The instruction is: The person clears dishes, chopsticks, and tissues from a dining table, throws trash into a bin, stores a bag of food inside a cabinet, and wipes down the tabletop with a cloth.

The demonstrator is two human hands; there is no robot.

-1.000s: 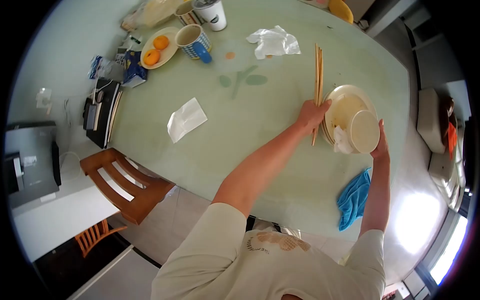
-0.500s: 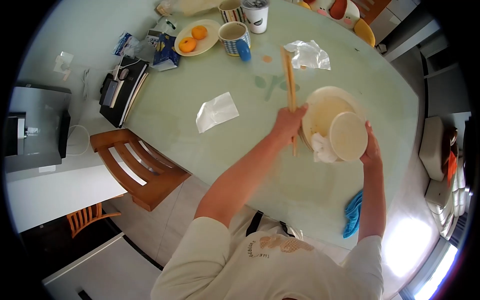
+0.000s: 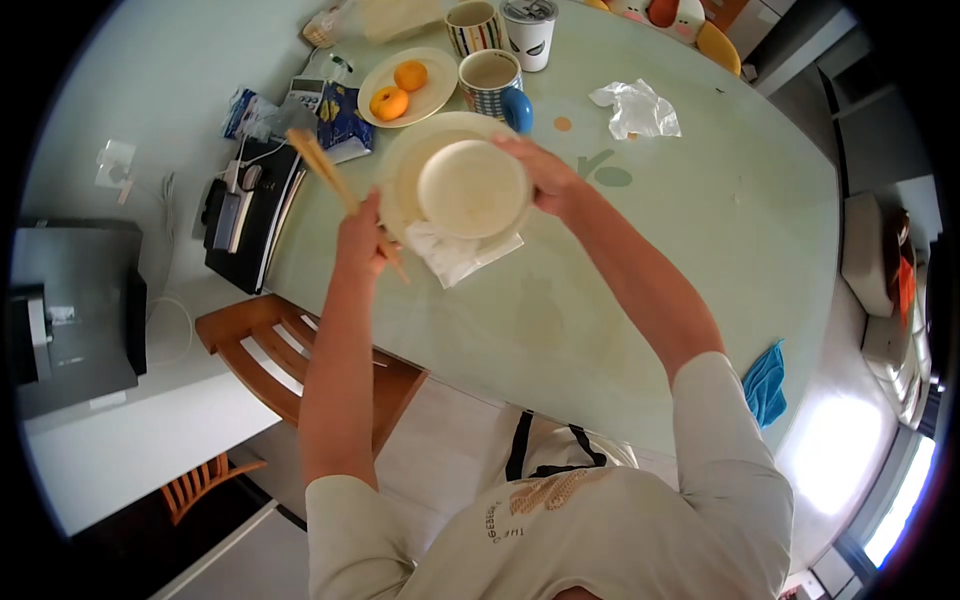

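A large cream plate (image 3: 405, 150) with a smaller cream bowl (image 3: 474, 190) in it is between my two hands, over the left part of the table. My left hand (image 3: 360, 238) grips the plate's left edge together with a pair of wooden chopsticks (image 3: 325, 170), which point up and left. From the right, my right hand (image 3: 541, 176) holds the plate's edge beside the bowl. Crumpled white tissue shows at the plate's lower edge, close to a flat white wrapper (image 3: 485, 262) that the plate partly covers.
Behind the plate stand a blue-checked mug (image 3: 490, 85), a striped mug (image 3: 472, 27), a white cup (image 3: 529, 40) and a plate with orange fruit (image 3: 410, 75). A crumpled wrapper (image 3: 638, 108) and blue cloth (image 3: 765, 385) lie rightward. A wooden chair (image 3: 270, 350) is at left.
Both hands have carried the plate, bowl and chopsticks leftward across the table, from the right side to above the flat wrapper. The chopsticks have tilted further left.
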